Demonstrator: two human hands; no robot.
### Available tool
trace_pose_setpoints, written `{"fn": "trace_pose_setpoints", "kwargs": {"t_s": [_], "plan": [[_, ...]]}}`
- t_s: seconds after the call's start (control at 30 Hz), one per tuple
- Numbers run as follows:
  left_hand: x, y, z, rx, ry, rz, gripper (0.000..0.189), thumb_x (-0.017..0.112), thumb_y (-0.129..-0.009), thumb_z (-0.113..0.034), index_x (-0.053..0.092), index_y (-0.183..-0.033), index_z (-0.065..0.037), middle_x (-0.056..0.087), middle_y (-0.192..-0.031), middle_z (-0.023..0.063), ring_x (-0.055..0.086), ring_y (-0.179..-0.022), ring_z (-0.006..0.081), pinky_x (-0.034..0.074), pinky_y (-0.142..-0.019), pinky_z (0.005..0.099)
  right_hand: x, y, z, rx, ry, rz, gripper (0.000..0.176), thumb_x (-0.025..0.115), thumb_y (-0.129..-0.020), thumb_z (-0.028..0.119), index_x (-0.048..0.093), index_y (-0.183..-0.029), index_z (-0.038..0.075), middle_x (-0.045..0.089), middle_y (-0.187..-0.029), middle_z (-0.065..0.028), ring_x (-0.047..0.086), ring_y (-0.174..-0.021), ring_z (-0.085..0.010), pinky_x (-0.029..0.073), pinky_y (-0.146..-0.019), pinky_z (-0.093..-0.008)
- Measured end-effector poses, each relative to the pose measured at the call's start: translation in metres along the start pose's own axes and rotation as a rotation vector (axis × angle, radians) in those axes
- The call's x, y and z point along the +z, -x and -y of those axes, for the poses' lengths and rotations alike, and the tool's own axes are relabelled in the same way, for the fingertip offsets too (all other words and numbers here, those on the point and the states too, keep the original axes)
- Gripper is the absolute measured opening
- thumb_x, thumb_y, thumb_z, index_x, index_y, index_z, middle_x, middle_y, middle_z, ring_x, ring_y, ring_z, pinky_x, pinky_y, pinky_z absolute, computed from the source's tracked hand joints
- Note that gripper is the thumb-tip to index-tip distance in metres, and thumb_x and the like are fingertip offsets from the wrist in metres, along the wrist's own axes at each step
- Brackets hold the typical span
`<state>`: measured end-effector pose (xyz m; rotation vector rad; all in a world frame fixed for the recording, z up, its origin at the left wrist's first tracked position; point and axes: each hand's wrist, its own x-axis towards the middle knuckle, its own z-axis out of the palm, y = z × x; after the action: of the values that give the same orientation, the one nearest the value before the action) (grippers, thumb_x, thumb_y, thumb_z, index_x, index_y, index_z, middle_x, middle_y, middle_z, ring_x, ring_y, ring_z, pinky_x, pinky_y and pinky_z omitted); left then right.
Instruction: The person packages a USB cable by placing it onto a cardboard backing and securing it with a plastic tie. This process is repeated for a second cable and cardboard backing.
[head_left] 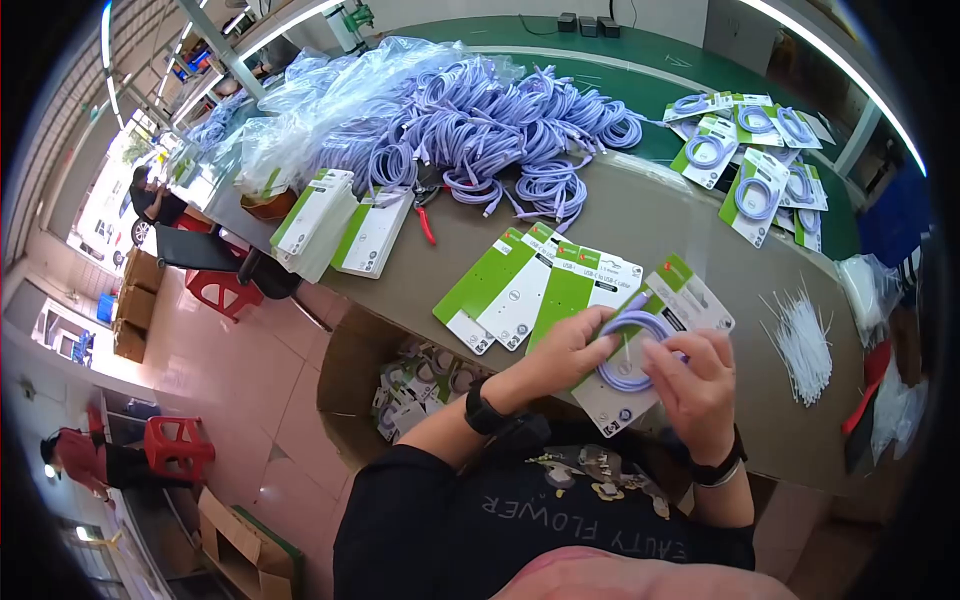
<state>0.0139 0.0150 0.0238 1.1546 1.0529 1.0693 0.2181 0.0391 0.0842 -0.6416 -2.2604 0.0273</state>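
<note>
My left hand [573, 348] grips a coiled lilac USB cable [622, 380] against a green-and-white backing card [697, 298], which is tilted above the table edge. My right hand [697, 385] has its fingers closed at the right side of the same coil; its fingertips partly cover the cable. A thin white strip, apparently a cable tie, shows inside the loop. Beside my left hand, several bare backing cards [510, 285] lie fanned out on the table. White cable ties [802, 350] are heaped to the right of my right hand.
A big pile of coiled lilac cables [500, 120] and clear plastic bags [330, 100] fill the back. Stacked cards [375, 235] stand by red-handled pliers [425, 222]. Carded cables [755, 195] lie back right. Below the edge is a cardboard box [345, 380] of carded cables.
</note>
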Motion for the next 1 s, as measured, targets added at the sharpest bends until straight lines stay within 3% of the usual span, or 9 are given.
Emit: {"fn": "trace_pose_setpoints", "kwargs": {"t_s": [0.1,0.2,0.27,0.37,0.4,0.67,0.77,0.87,1.0], "plan": [[0.010,0.003,-0.017,0.088,-0.348,0.069,0.036,0.055,-0.092,-0.015,0.051,-0.124,0.000,0.062,-0.108,0.0122,0.058,-0.099,0.0148,0.046,-0.087,0.0295,0.010,0.000,-0.003,-0.064,0.025,-0.001,0.023,0.070,-0.069,0.006,0.070,-0.092,0.006,0.060,-0.093,-0.0024,0.054,-0.086,-0.0218,0.045,-0.072,-0.0343],[0.015,0.000,-0.004,0.257,-0.435,-0.043,0.034,0.056,-0.087,-0.016,0.052,-0.118,-0.002,0.062,-0.095,0.0200,0.063,-0.085,0.0325,0.049,-0.076,0.0368,0.017,0.003,-0.002,-0.077,0.038,-0.041,0.027,0.068,-0.064,0.005,0.068,-0.091,0.006,0.061,-0.094,-0.0021,0.056,-0.085,-0.0208,0.045,-0.072,-0.0360],[0.015,0.001,-0.012,0.308,-0.554,-0.064,0.036,0.058,-0.085,-0.015,0.052,-0.118,-0.001,0.062,-0.095,0.0224,0.062,-0.084,0.0367,0.049,-0.074,0.0387,0.015,0.010,-0.010,-0.095,-0.074,-0.055,0.023,0.066,-0.073,0.002,0.064,-0.096,0.005,0.063,-0.096,-0.0067,0.061,-0.086,-0.0248,0.047,-0.075,-0.0347],[0.017,0.005,-0.027,0.431,-0.878,-0.167,0.041,0.063,-0.081,-0.010,0.052,-0.119,0.000,0.062,-0.090,0.0230,0.061,-0.078,0.0403,0.050,-0.068,0.0429,0.020,0.026,-0.005,0.339,-0.976,-0.174,0.006,0.056,-0.092,0.004,0.056,-0.099,0.001,0.063,-0.098,-0.0120,0.063,-0.092,-0.0209,0.051,-0.084,-0.0311],[0.017,0.005,-0.031,0.419,-0.855,-0.105,0.041,0.063,-0.081,-0.010,0.052,-0.119,0.000,0.062,-0.090,0.0230,0.061,-0.078,0.0403,0.050,-0.068,0.0429,0.018,0.028,-0.001,0.498,-1.216,-0.204,0.008,0.052,-0.096,0.007,0.055,-0.099,0.000,0.063,-0.098,-0.0124,0.063,-0.094,-0.0199,0.051,-0.087,-0.0301],[0.013,-0.017,-0.038,0.425,-1.211,0.055,0.037,0.062,-0.085,-0.010,0.053,-0.120,-0.002,0.063,-0.078,0.0189,0.060,-0.068,0.0363,0.048,-0.061,0.0427,0.060,0.058,-0.020,0.988,-1.616,-0.281,0.012,0.055,-0.096,0.013,0.058,-0.099,0.001,0.064,-0.098,-0.0073,0.063,-0.092,-0.0155,0.051,-0.088,-0.0299],[0.015,-0.020,-0.045,0.375,-1.096,0.152,0.031,0.060,-0.088,-0.010,0.055,-0.118,-0.002,0.063,-0.078,0.0189,0.061,-0.067,0.0341,0.049,-0.061,0.0389,0.063,0.058,-0.017,1.023,-1.686,-0.293,0.013,0.057,-0.096,0.014,0.058,-0.098,0.001,0.064,-0.097,-0.0065,0.063,-0.092,-0.0147,0.052,-0.087,-0.0295],[0.021,-0.021,-0.048,0.099,-0.854,0.063,0.024,0.059,-0.092,-0.013,0.061,-0.112,-0.001,0.065,-0.078,0.0179,0.064,-0.066,0.0262,0.049,-0.061,0.0325,0.063,0.058,-0.016,1.038,-1.721,-0.305,0.013,0.058,-0.095,0.014,0.059,-0.097,0.002,0.064,-0.097,-0.0062,0.064,-0.091,-0.0143,0.052,-0.086,-0.0290],[0.024,-0.024,-0.047,0.115,-0.866,-0.013,0.021,0.060,-0.091,-0.013,0.065,-0.107,0.001,0.067,-0.079,0.0155,0.065,-0.067,0.0171,0.049,-0.064,0.0274,0.065,0.060,-0.016,1.025,-1.734,-0.323,0.013,0.058,-0.095,0.015,0.059,-0.097,0.002,0.064,-0.096,-0.0067,0.064,-0.091,-0.0144,0.053,-0.086,-0.0281]]}}
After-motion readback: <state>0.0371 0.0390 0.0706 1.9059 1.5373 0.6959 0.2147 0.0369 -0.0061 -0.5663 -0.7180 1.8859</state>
